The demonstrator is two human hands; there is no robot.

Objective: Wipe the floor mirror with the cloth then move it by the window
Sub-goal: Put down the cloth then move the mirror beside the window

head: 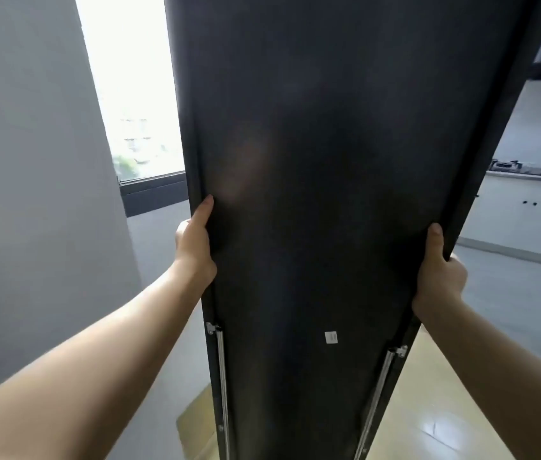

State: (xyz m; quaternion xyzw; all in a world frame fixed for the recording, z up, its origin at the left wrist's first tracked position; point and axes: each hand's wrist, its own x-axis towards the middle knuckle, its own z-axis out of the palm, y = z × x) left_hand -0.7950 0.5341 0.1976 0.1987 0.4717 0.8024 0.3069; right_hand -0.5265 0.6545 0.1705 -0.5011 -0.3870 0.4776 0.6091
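Note:
The floor mirror (322, 161) fills the middle of the view with its dark back panel turned toward me, upright and held off the floor. My left hand (194, 247) grips its left edge, thumb lying up along the back. My right hand (439, 270) grips the right edge, thumb on the back and fingers curled round the frame. Two metal stand struts (222, 386) run down the lower back. The window (133, 94) shows bright at the upper left, just beyond the mirror's left edge. No cloth is in view.
A grey wall or column (37, 180) stands close on the left. At the right is a white kitchen counter (527, 197) with a gas hob. Below the mirror the floor is grey, with a yellowish patch (434, 406).

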